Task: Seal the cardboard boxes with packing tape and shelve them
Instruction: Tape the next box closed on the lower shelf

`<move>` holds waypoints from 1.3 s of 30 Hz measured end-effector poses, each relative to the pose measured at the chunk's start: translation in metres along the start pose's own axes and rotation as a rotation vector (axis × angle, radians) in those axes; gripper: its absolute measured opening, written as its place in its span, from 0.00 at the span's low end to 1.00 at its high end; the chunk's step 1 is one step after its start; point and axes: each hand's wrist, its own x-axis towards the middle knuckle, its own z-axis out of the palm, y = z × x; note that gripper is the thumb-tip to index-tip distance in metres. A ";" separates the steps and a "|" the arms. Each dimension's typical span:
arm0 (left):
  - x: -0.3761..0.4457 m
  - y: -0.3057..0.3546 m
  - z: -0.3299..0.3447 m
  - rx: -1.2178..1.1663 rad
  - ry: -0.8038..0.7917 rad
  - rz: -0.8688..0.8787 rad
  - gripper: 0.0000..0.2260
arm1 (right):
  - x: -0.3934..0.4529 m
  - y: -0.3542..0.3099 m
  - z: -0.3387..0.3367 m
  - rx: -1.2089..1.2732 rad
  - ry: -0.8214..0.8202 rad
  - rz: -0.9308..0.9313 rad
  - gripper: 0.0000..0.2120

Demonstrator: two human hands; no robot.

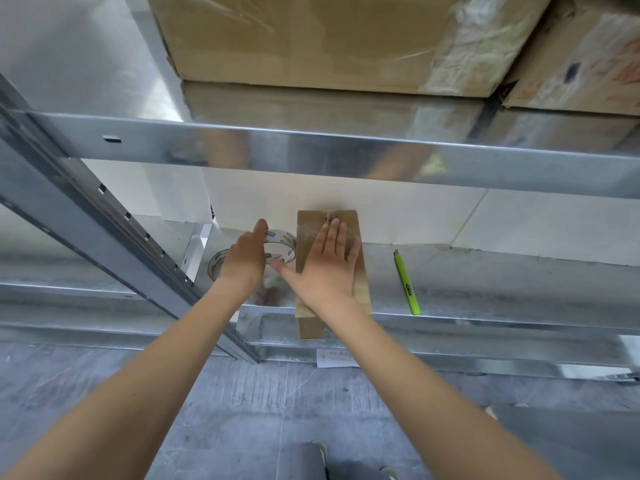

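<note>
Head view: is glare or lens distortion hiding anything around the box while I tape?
Head view: the shiny metal shelf mirrors the tape roll and the left hand, a ghost image, not a second roll; wide-angle bending curves the shelf beams; the small cardboard box under the flat right hand and the green cutter stay sharp.

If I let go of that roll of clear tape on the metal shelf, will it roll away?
Probably it could: the tape roll looks to be standing on its round edge on the smooth shelf. The left hand grips it, and the cardboard box beside it might stop it.
</note>
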 end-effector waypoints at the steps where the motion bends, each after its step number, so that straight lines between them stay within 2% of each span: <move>1: -0.002 -0.003 0.001 -0.015 0.002 0.002 0.13 | -0.001 -0.006 0.004 -0.036 0.027 -0.019 0.47; 4: -0.003 -0.012 0.007 -0.086 0.018 0.031 0.12 | -0.004 -0.010 0.008 -0.073 0.057 -0.106 0.36; 9: -0.003 -0.014 0.022 -0.245 0.099 -0.031 0.19 | -0.003 -0.010 0.008 -0.082 0.066 -0.188 0.32; 11: -0.006 -0.016 0.035 -0.465 0.148 -0.159 0.21 | -0.004 -0.011 0.010 -0.104 0.078 -0.186 0.32; 13: -0.006 -0.020 0.056 -0.769 0.181 -0.369 0.16 | -0.005 -0.011 0.010 -0.101 0.079 -0.167 0.32; 14: -0.006 -0.020 0.066 -0.926 0.183 -0.482 0.17 | -0.005 -0.010 0.009 -0.085 0.078 -0.155 0.32; 16: -0.017 -0.006 0.066 -1.172 0.131 -0.643 0.20 | -0.005 -0.003 0.006 -0.039 0.075 -0.141 0.32; 17: -0.024 0.005 0.063 -1.273 0.100 -0.665 0.17 | -0.005 0.002 0.003 -0.019 0.071 -0.143 0.31; 19: -0.031 0.020 0.061 -1.399 0.040 -0.669 0.14 | -0.007 0.012 -0.003 0.011 0.054 -0.157 0.31; 23: -0.031 0.037 0.061 -1.550 -0.118 -0.554 0.21 | -0.016 0.030 -0.016 0.139 0.027 -0.167 0.30; 25: -0.032 0.049 0.058 -1.552 -0.161 -0.512 0.16 | -0.016 0.043 -0.021 0.211 0.030 -0.146 0.30; 28: -0.027 0.063 0.054 -1.495 -0.048 -0.472 0.10 | -0.013 0.062 -0.028 0.343 0.047 -0.120 0.30; 33: -0.018 0.077 0.041 -1.227 0.047 -0.297 0.12 | -0.004 0.091 -0.027 0.675 0.164 -0.109 0.28; 39: -0.013 0.089 0.028 -0.846 0.143 -0.107 0.14 | -0.010 0.097 -0.019 1.081 0.154 -0.016 0.25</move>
